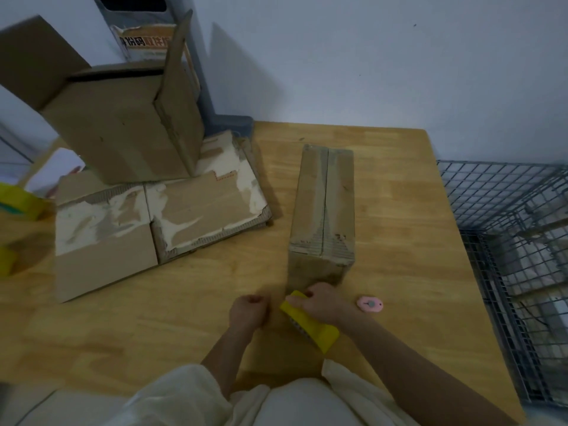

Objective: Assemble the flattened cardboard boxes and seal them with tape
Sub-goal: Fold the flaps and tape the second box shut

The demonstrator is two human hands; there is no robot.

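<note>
A long closed cardboard box [322, 207] lies on the wooden table [399, 241], its top flaps meeting in a centre seam. Just in front of its near end, my right hand [319, 304] grips a yellow tape dispenser [310, 324]. My left hand [248, 309] is curled into a fist a little left of the dispenser, and I see nothing in it. Flattened, torn cardboard boxes [159, 216] lie stacked to the left. An assembled box [123, 124] with raised flaps stands on them.
A small pink cutter [370, 304] lies on the table right of my right hand. A wire cage [507, 229] stands beyond the table's right edge. Yellow objects [18, 201] sit at the far left. A grey post [196, 72] rises behind the boxes by the wall.
</note>
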